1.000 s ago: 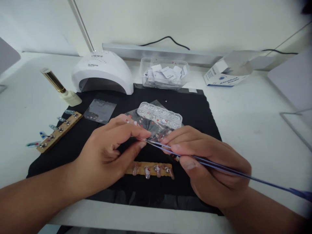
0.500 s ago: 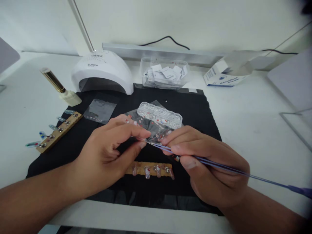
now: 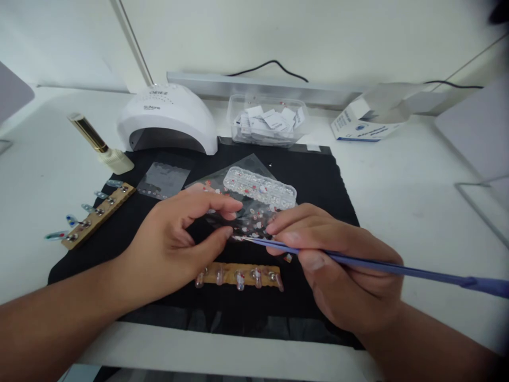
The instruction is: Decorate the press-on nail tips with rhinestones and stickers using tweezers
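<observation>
My right hand (image 3: 342,252) grips slim blue tweezers (image 3: 374,265), their thin tips pointing left over the lower edge of a clear sticker sheet (image 3: 251,216). Whether a sticker is between the tips is too small to tell. Small red and white motifs dot the sheet. At its left edge, my left hand (image 3: 167,241) has thumb and forefinger apart, with nothing visible between them. A clear case of rhinestones (image 3: 260,187) lies on or behind the sheet. Just below the hands, a wooden nail-tip stand (image 3: 229,275) carries several pinkish false nails, some decorated.
A black mat (image 3: 326,185) covers the table's middle. A second nail stand (image 3: 101,215), a polish bottle (image 3: 115,161) and a clear packet (image 3: 165,180) are on the left. Behind stand a white nail lamp (image 3: 170,114), a tub of sachets (image 3: 266,124) and an opened carton (image 3: 368,124).
My left thumb and forefinger have parted from a pinch at the tweezer tips. The tweezers have drawn closed and dipped slightly toward the sheet's lower edge. More of the sheet shows.
</observation>
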Tool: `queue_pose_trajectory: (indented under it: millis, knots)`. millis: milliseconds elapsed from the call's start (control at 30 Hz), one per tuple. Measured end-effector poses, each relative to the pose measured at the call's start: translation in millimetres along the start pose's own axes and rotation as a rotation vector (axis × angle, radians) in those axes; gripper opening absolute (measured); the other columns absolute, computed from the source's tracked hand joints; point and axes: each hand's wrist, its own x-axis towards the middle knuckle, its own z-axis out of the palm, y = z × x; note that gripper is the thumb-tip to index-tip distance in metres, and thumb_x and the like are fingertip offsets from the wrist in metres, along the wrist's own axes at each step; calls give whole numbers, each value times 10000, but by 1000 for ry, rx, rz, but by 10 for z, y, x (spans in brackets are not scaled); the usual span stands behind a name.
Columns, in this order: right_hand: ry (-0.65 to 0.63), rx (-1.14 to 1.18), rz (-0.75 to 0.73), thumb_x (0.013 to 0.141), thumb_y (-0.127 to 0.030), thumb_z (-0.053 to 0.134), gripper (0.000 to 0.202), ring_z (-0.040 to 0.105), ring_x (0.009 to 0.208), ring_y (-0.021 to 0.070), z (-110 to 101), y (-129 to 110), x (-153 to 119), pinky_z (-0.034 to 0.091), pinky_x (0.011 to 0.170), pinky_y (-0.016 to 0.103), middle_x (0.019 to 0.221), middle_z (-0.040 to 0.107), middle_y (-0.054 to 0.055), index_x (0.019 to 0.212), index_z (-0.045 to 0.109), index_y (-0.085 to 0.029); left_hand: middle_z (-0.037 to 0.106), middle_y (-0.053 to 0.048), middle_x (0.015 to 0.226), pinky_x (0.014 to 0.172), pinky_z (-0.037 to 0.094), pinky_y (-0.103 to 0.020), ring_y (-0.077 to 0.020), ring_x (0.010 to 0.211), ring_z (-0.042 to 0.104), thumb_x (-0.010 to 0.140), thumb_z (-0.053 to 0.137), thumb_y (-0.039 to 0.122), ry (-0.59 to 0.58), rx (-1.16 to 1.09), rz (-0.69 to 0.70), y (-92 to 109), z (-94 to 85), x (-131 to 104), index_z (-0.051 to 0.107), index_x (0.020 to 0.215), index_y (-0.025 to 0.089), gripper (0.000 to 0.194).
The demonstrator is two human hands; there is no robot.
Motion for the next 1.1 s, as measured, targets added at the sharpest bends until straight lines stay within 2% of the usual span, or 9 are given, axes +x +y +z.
queue_pose_trajectory:
  millis: [100, 300, 400, 467, 600, 733, 800, 933, 1100]
  knots:
    - [28, 64, 67, 872, -89, 589, 285, 708, 809, 227, -9, 11, -4, 600, 649, 382, 827, 744, 74, 1063, 769, -201, 738, 1, 1018, 914, 546, -347, -182, 974, 683, 834, 659, 165, -12, 17, -2, -38, -40, 54, 689, 1034, 257, 222]
    - [137, 82, 138, 892, -164, 637, 192, 696, 681, 188, -17, 40, 10, 578, 538, 321, 749, 735, 32, 966, 782, -265, 712, -7, 893, 666, 527, -283, -166, 766, 666, 832, 618, 228, -91, 15, -137, -138, -113, 200, 587, 972, 214, 144]
    - [160, 116, 172, 869, -176, 670, 151, 663, 605, 166, -34, 69, 45, 538, 490, 299, 690, 719, 18, 922, 788, -254, 679, 26, 739, 520, 436, -267, -150, 572, 608, 863, 608, 321, -182, 186, -175, -205, -162, 242, 540, 1032, 231, 204]
    - [140, 149, 174, 848, -174, 691, 133, 643, 559, 149, -53, 97, 79, 521, 464, 279, 655, 704, 6, 896, 788, -250, 614, 50, 645, 474, 364, -273, -139, 493, 544, 880, 609, 394, -172, 379, -165, -233, -212, 259, 530, 1066, 233, 259]
    - [95, 206, 216, 806, -152, 714, 114, 612, 492, 110, -99, 147, 136, 522, 451, 238, 621, 680, -23, 817, 779, -245, 548, 55, 793, 538, 386, -273, -101, 607, 512, 919, 582, 412, -33, 568, -107, -242, -331, 277, 499, 1189, 229, 337]
    - [4, 354, 324, 802, -148, 700, 82, 597, 494, 96, -144, 167, 150, 500, 427, 203, 620, 657, -34, 831, 753, -203, 462, 70, 845, 621, 434, -248, -79, 697, 473, 958, 457, 303, -38, 513, -33, -218, -372, 271, 499, 1194, 220, 254]
    - [-46, 410, 362, 803, -131, 685, 86, 586, 499, 86, -162, 171, 150, 500, 431, 193, 637, 651, -33, 833, 745, -184, 472, 58, 801, 606, 423, -272, -99, 671, 474, 910, 505, 279, -97, 482, 58, -185, -347, 254, 537, 1108, 225, 208]
    - [-152, 432, 431, 791, -117, 674, 73, 569, 500, 68, -178, 164, 159, 470, 450, 165, 597, 618, -40, 807, 732, -157, 552, -2, 831, 646, 416, -310, -165, 743, 536, 861, 544, 199, -358, 355, 213, -72, -255, 201, 568, 990, 220, 133]
    - [-240, 413, 523, 775, -98, 658, 83, 531, 487, 50, -179, 141, 171, 410, 433, 145, 599, 584, -49, 796, 717, -153, 611, -25, 862, 726, 420, -327, -193, 830, 544, 841, 553, 135, -560, 171, 283, 70, -148, 140, 586, 968, 192, 143]
